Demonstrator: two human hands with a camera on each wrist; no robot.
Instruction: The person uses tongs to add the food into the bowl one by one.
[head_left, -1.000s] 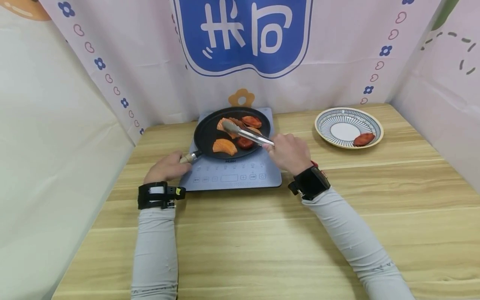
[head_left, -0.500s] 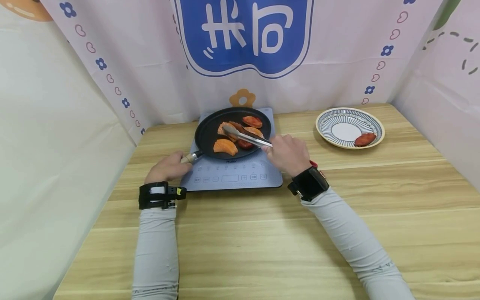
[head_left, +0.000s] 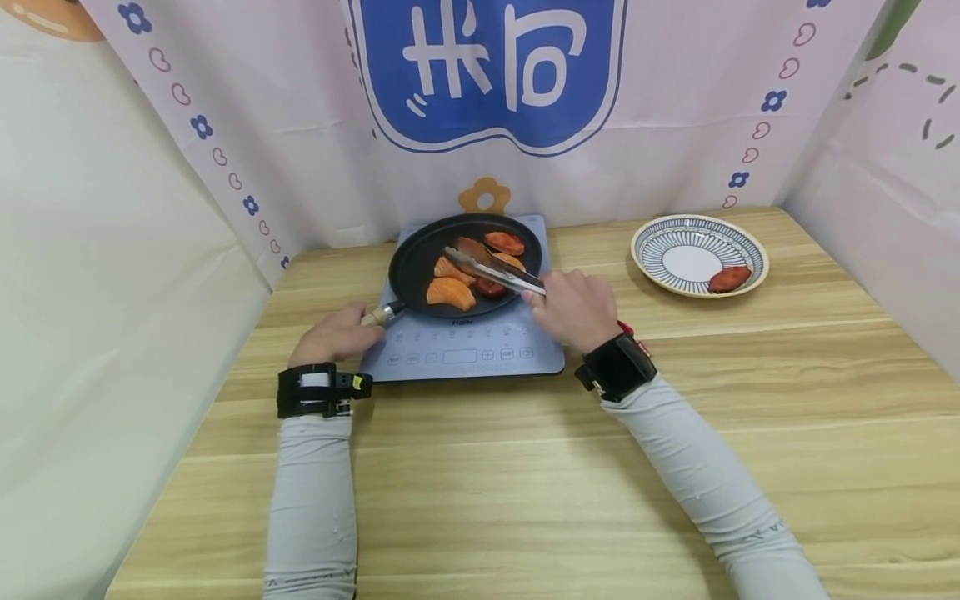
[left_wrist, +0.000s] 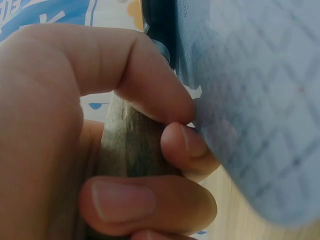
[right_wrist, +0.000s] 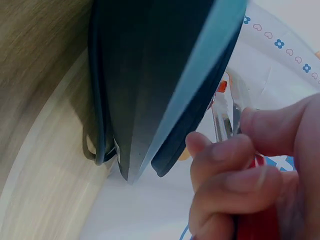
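Note:
My left hand (head_left: 339, 336) grips the wooden handle (left_wrist: 132, 145) of a black frying pan (head_left: 411, 267), fingers curled round it. With my right hand (head_left: 576, 310) I hold metal tongs (head_left: 504, 276), whose red grip (right_wrist: 257, 227) shows in the right wrist view. The tongs reach into the pan from the right, tips beside a dark brown piece of food (head_left: 472, 247). Two orange slices that look like salmon, a rear one (head_left: 450, 269) and a front one (head_left: 450, 293), lie at the pan's front. Reddish-brown pieces, one a wing-shaped piece (head_left: 505, 242), lie to the right, partly behind the tongs.
Under the pan is a grey induction cooker (head_left: 465, 354) with a touch panel facing me. A striped plate (head_left: 660, 242) with one reddish-brown piece (head_left: 729, 279) stands at the back right of the wooden table (head_left: 480, 483). A printed cloth (head_left: 315, 150) hangs directly behind.
The rear orange slice has slid toward the front slice, out from under the tongs' tips. The tongs have shifted slightly, and my left hand stays on the handle.

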